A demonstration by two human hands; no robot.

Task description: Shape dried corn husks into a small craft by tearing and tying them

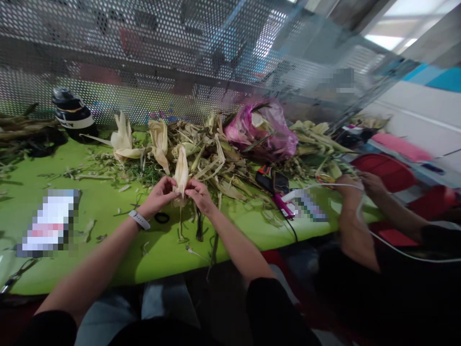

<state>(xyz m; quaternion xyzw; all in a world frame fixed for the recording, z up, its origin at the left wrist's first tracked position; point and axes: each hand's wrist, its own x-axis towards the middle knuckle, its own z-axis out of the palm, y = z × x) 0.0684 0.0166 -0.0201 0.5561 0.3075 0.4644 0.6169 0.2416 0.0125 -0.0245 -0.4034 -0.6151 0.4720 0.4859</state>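
Between both hands, above the green table (118, 259), a pale dried corn husk (181, 168) stands upright with its tip pointing away from me. My left hand (161, 194) pinches its lower left side, fingers curled in. On the other side my right hand (199, 194) grips the base between thumb and fingers. Thin stalks hang below the husk. A black ring-shaped band (162, 218) lies just under my left wrist. Beyond my hands sit two more shaped husks, a cream one (123, 137) and a folded one (158, 139).
A heap of dry husks (230, 180) spreads along a perforated metal divider (144, 62). Behind it sits a pink plastic bag (262, 129). A dark bottle (75, 115) and a phone (48, 223) are at left. To the right, a co-worker's hands (351, 187) work beside a white cable (396, 257).
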